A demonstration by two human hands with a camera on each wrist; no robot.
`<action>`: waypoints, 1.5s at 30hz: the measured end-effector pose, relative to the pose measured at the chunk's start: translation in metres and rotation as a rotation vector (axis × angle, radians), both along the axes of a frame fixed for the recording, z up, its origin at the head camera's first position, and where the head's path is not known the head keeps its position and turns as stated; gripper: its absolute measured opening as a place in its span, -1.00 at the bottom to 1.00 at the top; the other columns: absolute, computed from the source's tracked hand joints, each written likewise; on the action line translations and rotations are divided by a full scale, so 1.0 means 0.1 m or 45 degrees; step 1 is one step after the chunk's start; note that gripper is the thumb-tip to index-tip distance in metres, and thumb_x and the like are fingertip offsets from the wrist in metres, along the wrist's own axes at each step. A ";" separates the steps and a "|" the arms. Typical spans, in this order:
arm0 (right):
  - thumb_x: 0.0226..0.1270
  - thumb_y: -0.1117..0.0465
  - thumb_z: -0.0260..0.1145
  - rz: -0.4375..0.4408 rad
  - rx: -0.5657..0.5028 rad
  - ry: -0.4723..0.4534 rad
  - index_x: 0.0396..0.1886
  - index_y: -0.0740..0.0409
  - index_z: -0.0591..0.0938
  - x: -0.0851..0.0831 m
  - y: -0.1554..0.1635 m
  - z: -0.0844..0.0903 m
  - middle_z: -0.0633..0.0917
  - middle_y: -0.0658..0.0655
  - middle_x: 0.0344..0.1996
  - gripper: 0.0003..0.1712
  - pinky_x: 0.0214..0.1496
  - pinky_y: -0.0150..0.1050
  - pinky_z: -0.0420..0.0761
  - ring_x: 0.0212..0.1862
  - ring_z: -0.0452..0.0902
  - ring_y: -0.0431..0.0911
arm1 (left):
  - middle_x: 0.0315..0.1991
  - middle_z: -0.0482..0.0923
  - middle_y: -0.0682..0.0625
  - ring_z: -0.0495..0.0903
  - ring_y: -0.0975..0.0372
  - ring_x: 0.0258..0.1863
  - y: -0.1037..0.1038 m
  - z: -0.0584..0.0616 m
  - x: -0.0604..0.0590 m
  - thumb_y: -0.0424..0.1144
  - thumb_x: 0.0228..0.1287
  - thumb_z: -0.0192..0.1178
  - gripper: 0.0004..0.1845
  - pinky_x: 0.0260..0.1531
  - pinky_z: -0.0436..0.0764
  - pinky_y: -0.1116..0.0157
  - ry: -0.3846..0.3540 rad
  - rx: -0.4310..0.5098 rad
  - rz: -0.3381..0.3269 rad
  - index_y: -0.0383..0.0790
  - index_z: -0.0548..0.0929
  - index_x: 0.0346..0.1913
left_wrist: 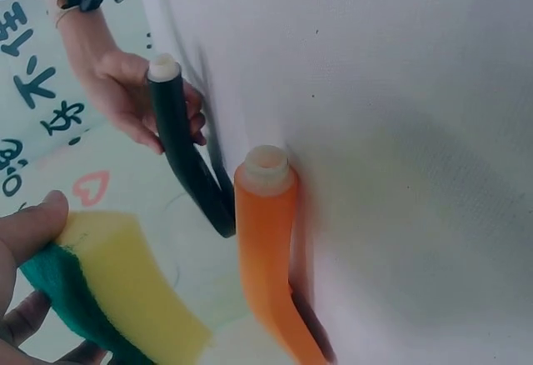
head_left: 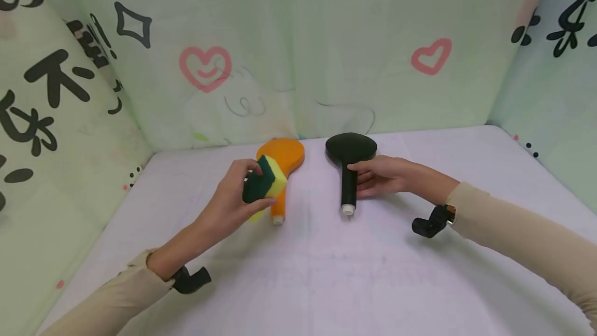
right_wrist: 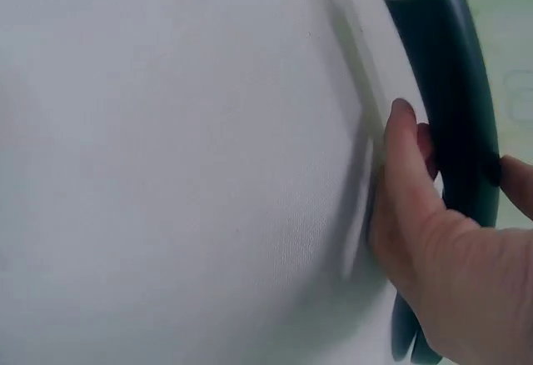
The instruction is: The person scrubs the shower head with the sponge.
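A sponge in one hand, a black shower head in the other.

My left hand (head_left: 230,204) pinches the yellow and green sponge (head_left: 263,181) just above the handle of the orange shower head (head_left: 282,170), which lies flat on the white bench (head_left: 326,268). My right hand (head_left: 384,176) curls its fingers round the handle of the black shower head (head_left: 350,162), which lies on the bench just beside the orange one. Cloth walls (head_left: 298,40) with pink hearts stand behind.

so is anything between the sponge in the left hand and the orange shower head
Nothing visible. The left hand holds the sponge just above the orange shower head, with only open air between them. The black shower head lies apart, under the right hand.
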State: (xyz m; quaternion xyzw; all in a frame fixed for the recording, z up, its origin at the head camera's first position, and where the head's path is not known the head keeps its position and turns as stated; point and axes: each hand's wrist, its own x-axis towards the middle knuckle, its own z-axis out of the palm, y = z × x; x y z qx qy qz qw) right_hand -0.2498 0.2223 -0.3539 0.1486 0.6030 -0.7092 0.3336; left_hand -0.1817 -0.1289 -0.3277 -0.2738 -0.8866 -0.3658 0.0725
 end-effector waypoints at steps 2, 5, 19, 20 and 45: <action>0.60 0.19 0.14 -0.018 -0.076 -0.034 0.22 0.26 0.24 0.02 0.03 0.04 0.33 0.28 0.23 -0.60 0.25 -0.05 0.60 0.03 0.58 0.07 | 0.21 0.35 -0.20 0.42 -0.04 0.17 0.00 0.01 0.00 -0.31 0.10 0.56 -0.33 0.08 0.66 0.01 0.002 0.001 0.003 -0.26 0.32 0.13; 0.63 0.21 0.06 -0.023 -0.156 -0.066 0.14 0.24 0.23 0.03 0.06 0.08 0.33 0.27 0.19 -0.71 0.30 -0.02 0.56 -0.02 0.61 0.06 | 0.21 0.35 -0.20 0.42 -0.04 0.17 0.00 0.02 -0.01 -0.31 0.10 0.56 -0.34 0.07 0.67 0.01 0.001 0.006 0.004 -0.26 0.32 0.13; 0.63 0.21 0.06 -0.205 -0.685 0.146 0.60 0.08 -0.07 0.24 0.05 -0.10 0.70 0.17 -0.02 -0.27 0.05 0.02 0.68 0.02 0.66 0.02 | 0.21 0.36 -0.19 0.43 -0.02 0.16 0.06 0.04 0.00 -0.32 0.11 0.55 -0.35 0.06 0.68 0.04 0.008 0.022 -0.044 -0.27 0.34 0.13; 0.61 0.21 0.08 -0.242 -0.719 0.187 0.56 0.05 0.02 0.26 0.04 -0.11 0.70 0.16 -0.01 -0.32 0.05 0.01 0.68 0.02 0.66 0.03 | 0.21 0.37 -0.19 0.43 -0.02 0.17 0.07 0.05 0.00 -0.32 0.11 0.55 -0.35 0.06 0.68 0.04 0.006 0.023 -0.044 -0.27 0.34 0.13; 0.27 0.69 0.25 -0.149 -0.559 1.399 0.22 0.30 0.46 0.93 -0.22 0.49 0.62 0.12 -0.05 -0.45 0.23 -0.07 0.62 -0.03 0.69 0.00 | 0.27 0.31 -0.14 0.50 0.02 0.20 0.91 -0.02 0.22 -0.35 0.39 0.30 -0.49 0.24 0.56 0.10 -1.034 1.105 -0.390 -0.08 0.19 0.16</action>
